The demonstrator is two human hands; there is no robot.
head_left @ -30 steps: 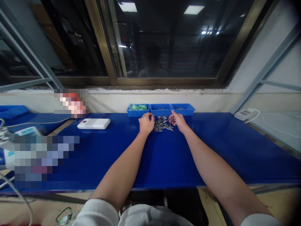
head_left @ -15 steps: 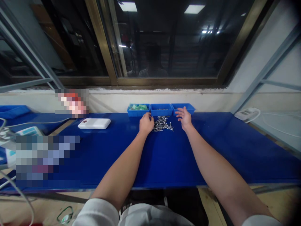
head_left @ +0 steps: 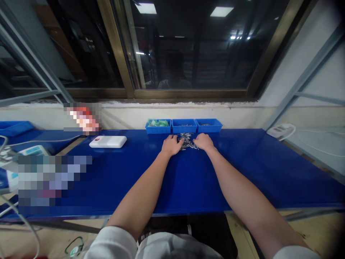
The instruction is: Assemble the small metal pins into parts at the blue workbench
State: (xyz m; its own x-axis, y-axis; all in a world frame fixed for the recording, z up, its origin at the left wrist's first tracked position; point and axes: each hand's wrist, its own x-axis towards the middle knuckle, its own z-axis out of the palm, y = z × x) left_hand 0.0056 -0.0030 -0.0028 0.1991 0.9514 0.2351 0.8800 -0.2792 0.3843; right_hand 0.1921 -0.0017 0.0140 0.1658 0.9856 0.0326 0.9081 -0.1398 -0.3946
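A loose pile of thin, shiny metal screws (head_left: 185, 144) lies on the blue table (head_left: 194, 180); they are too small to make out in detail. My left hand (head_left: 171, 145) rests at the pile's left edge, fingers spread and thumb stretched over the screws. At the right edge, my right hand (head_left: 204, 141) has its fingers curled and pinched toward the pile; whatever lies between the fingertips is hidden. Behind the pile, three small blue bins stand in a row: the left bin (head_left: 151, 130) holds green-and-clear packets, while the middle bin (head_left: 184, 129) and right bin (head_left: 211, 128) hold some metal pieces.
To the left lies a white power bank (head_left: 108, 141). A pale device with a cable (head_left: 280, 130) sits at the far right. Another blue tray (head_left: 16, 126) stands at the far left, near blurred-out items. A wall and window (head_left: 188, 54) rise behind the table.
My right hand has come down and left from its raised, spread position near the right bin to the pile, its fingers now curled. My left thumb has extended over the screws.
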